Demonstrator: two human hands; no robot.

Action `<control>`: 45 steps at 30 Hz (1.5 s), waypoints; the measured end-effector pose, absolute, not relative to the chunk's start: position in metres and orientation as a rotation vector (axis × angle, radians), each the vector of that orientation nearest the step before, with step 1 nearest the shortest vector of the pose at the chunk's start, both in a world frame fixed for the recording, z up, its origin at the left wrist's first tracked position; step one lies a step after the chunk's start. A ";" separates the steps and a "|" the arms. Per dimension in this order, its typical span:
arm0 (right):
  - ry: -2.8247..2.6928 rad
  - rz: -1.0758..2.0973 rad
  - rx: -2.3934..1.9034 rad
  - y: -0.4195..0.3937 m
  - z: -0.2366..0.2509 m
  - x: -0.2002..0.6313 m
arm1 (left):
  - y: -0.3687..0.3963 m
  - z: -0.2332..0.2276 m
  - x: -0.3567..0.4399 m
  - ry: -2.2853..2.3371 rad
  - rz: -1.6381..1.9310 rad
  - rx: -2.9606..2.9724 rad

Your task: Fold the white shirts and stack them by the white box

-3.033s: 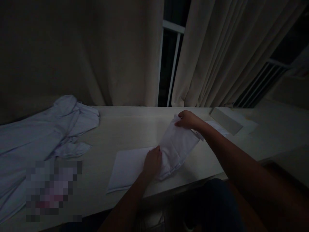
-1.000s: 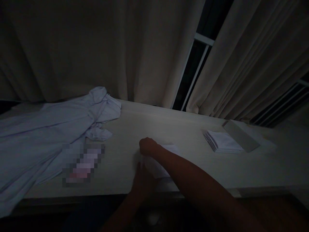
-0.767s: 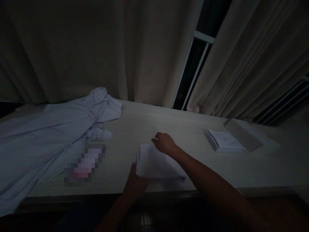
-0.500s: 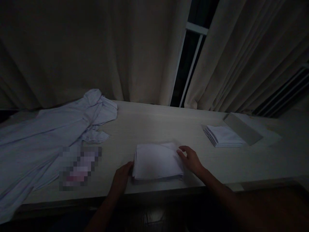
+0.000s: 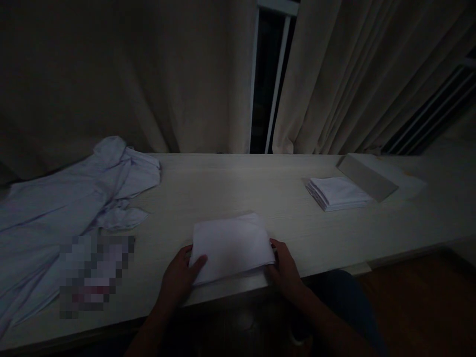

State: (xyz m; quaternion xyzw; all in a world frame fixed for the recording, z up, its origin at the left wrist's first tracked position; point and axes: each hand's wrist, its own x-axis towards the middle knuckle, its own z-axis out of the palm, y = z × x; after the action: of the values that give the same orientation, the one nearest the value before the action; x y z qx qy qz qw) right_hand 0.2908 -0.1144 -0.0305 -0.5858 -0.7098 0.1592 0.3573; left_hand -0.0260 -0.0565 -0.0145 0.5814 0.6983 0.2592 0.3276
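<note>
— Both hands have closed in on the folded white cloth (image 5: 230,248) since half a second ago. The right hand (image 5: 284,270), then beside its far right corner, is now curled about the right end; the left hand (image 5: 179,272) now shows its thumb laid on top.

— State of grip?

— Left: holding the left end, thumb above, fingers partly hidden behind the edge. Right: holding the right end, fingers bent around it, hidden in part.

— Location of the item?

— At the near edge of the table (image 5: 230,183), between the hands. Whether any of it is raised off the surface, I cannot tell. A stack of folded cloths (image 5: 338,192) lies well apart to the right, and a loose white cloth (image 5: 74,193) spreads to the left.

— Expected handling?

— Judged light, soft and limp, with no risk of breakage. Its layers are uneven at the near edge, so they could slide over one another or open out if only the top one is caught. The middle would probably sag between two distant grips.

— Recommended hold?

— Both short ends, thumbs on top and fingers underneath, every layer pinched together. Pressure should be moderate: squeezing inward would likely buckle the flat face.
</note>
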 end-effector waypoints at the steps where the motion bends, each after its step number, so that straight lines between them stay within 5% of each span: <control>1: -1.813 0.397 -1.501 -0.113 -0.033 0.290 | -0.056 -0.012 -0.025 1.833 0.683 1.517; 14: -2.031 0.034 -1.565 -0.104 -0.052 0.307 | -0.055 -0.021 -0.011 1.731 0.849 1.360; 25: -2.016 0.263 -1.691 -0.107 -0.046 0.313 | -0.056 -0.023 -0.018 1.464 0.700 1.406; 32: -1.916 0.638 -1.429 -0.110 -0.012 0.329 | -0.021 0.001 -0.014 1.780 0.660 1.388; 39: -1.628 0.738 -1.549 -0.025 -0.002 0.350 | 0.030 -0.002 -0.015 1.776 0.444 1.451; 45: -1.542 1.240 -1.512 0.039 -0.006 0.348 | 0.030 -0.009 -0.008 1.874 0.415 1.450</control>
State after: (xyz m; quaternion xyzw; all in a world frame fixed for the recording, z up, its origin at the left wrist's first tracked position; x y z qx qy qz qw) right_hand 0.3477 0.0389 -0.0055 -0.5752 -0.5868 0.4716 0.3200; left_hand -0.0085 0.0300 -0.0091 0.5626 0.7268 0.1608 0.3597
